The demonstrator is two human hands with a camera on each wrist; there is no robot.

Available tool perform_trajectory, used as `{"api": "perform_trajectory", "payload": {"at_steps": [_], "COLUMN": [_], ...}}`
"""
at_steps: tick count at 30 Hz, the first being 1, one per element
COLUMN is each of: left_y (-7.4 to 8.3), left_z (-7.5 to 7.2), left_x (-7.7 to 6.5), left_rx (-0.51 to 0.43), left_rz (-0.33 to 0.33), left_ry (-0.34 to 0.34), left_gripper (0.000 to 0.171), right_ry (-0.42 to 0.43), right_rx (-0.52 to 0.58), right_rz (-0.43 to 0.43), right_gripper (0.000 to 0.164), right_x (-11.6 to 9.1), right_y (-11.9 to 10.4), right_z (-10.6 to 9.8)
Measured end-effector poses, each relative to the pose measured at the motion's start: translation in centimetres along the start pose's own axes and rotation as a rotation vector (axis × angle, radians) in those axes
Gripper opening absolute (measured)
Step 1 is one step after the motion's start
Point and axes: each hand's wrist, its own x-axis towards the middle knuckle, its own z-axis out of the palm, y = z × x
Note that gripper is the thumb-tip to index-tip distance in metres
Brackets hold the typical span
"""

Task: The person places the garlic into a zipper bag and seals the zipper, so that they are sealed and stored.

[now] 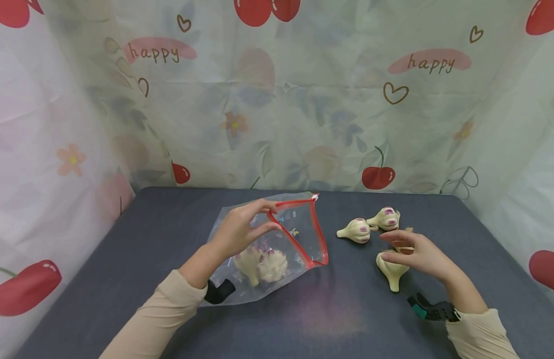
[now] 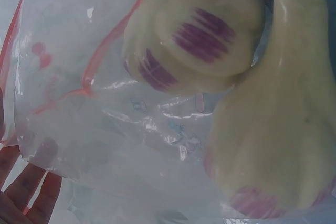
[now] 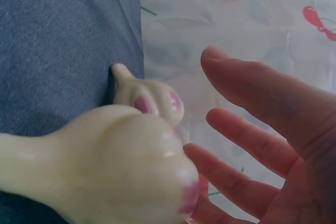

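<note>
My left hand (image 1: 241, 224) holds the red-edged mouth of a clear zip bag (image 1: 252, 294), its fingers and thumb at the rim. Inside the bag lie two garlic bulbs, one with its stem toward me (image 1: 247, 264) and one rounder (image 1: 273, 266); both loom large through the plastic in the left wrist view. My right hand (image 1: 422, 254) hovers over a garlic bulb (image 1: 393, 269) on the right, fingers spread and thumb apart. In the right wrist view, fingertips reach beside the near bulb (image 3: 121, 166); whether they touch it I cannot tell.
Two more garlic bulbs, one (image 1: 357, 231) nearer and one (image 1: 386, 218) farther, lie beyond my right hand. Part of another pale thing shows behind that hand. The dark table (image 1: 322, 319) ends at a printed curtain (image 1: 286, 124). A white slider (image 1: 315, 197) sits at the bag's top corner.
</note>
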Motion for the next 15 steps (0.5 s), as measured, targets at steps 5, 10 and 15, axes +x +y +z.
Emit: {"api": "perform_trajectory", "payload": {"at_steps": [5, 10, 15], "left_y": [0.0, 0.1, 0.1], "left_z": [0.0, 0.0, 0.0], "left_x": [0.0, 0.1, 0.0], "left_rx": [0.003, 0.005, 0.006], "left_rz": [-0.002, -0.005, -0.008], "left_ry": [0.001, 0.001, -0.002], "left_gripper": [0.033, 0.034, 0.034], "right_ry": [-0.03, -0.054, -0.07], "right_rx": [0.014, 0.028, 0.022], "right_rz": [0.008, 0.007, -0.008], "right_gripper": [0.05, 0.052, 0.054], "right_x": [-0.1, -0.1, 0.1], "right_y": [0.3, 0.9, 1.3], "right_z": [0.0, 0.2, 0.5]}}
